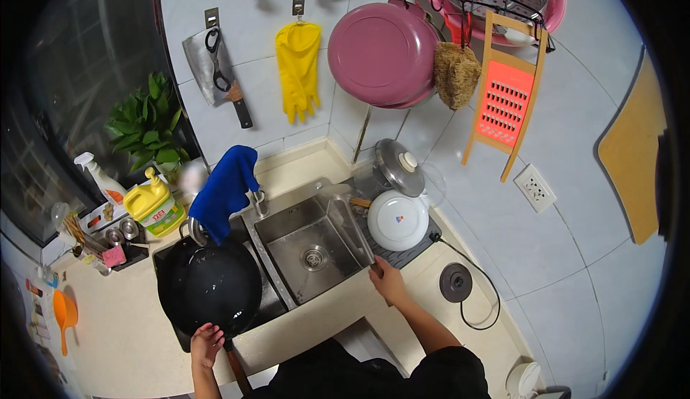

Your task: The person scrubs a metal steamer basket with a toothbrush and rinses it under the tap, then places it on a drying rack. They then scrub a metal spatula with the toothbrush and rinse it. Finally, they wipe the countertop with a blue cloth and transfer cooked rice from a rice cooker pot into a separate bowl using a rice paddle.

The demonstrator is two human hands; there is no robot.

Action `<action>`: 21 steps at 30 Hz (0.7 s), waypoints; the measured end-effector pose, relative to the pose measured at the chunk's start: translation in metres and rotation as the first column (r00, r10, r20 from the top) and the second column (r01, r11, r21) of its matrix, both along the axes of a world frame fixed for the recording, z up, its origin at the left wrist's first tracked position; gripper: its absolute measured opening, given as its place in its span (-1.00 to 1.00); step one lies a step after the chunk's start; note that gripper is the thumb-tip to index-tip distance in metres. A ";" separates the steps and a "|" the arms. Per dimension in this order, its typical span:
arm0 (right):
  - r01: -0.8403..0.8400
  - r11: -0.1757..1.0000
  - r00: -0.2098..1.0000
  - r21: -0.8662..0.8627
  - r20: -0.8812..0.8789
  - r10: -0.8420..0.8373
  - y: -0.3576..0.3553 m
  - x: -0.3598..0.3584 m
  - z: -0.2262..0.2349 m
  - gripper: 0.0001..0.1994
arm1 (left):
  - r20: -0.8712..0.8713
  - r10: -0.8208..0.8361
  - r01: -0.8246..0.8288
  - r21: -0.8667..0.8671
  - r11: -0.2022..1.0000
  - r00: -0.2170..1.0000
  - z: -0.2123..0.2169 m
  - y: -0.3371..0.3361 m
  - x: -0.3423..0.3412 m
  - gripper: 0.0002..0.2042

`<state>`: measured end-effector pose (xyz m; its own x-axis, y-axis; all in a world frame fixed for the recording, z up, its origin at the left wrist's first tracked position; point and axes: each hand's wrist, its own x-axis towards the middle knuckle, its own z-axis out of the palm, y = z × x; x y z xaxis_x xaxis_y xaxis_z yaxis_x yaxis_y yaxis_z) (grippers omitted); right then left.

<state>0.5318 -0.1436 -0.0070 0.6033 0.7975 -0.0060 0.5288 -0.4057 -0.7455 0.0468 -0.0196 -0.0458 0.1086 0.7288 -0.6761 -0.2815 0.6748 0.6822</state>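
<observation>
My right hand (389,282) is closed round the brown handle of a cleaver (350,228). Its broad, shiny blade points up and away over the right side of the metal sink (296,295). A black wok (208,291), wet inside, rests over the left basin, with its wooden handle toward me. Beside that handle, at the wok's near rim, is my left hand (207,344); its fingers are loosely bent and apart, and it holds nothing. A blue cloth (226,191) drapes over the faucet (259,205) behind the wok.
Right of the sink, a white plate (397,221) and a lid (399,167) stand on a grey mat. A round kettle base (456,282) with a cord lies on the counter. At left are a yellow detergent jug (154,205), a spray bottle (100,176) and an orange ladle (65,313).
</observation>
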 end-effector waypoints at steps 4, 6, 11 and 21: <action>0.004 1.000 0.996 0.005 0.084 -0.005 0.000 0.027 -0.008 -0.58 | -0.019 -0.027 0.027 0.011 1.000 0.999 0.010 -0.006 0.011 -0.75; -0.009 1.000 0.995 0.022 0.098 0.007 -0.002 0.032 -0.011 -0.58 | -0.034 -0.032 0.033 0.017 0.999 0.999 0.014 -0.008 0.015 -0.76; 0.008 1.000 0.998 -0.022 0.069 -0.006 -0.001 0.036 -0.022 -0.60 | -0.078 -0.013 0.013 0.001 1.000 0.997 0.018 -0.013 0.022 -0.79; 0.273 0.959 0.907 -0.073 0.353 -0.231 -0.004 0.044 -0.075 -0.70 | -0.082 0.003 -0.005 -0.018 1.000 0.997 0.022 -0.023 0.038 -0.82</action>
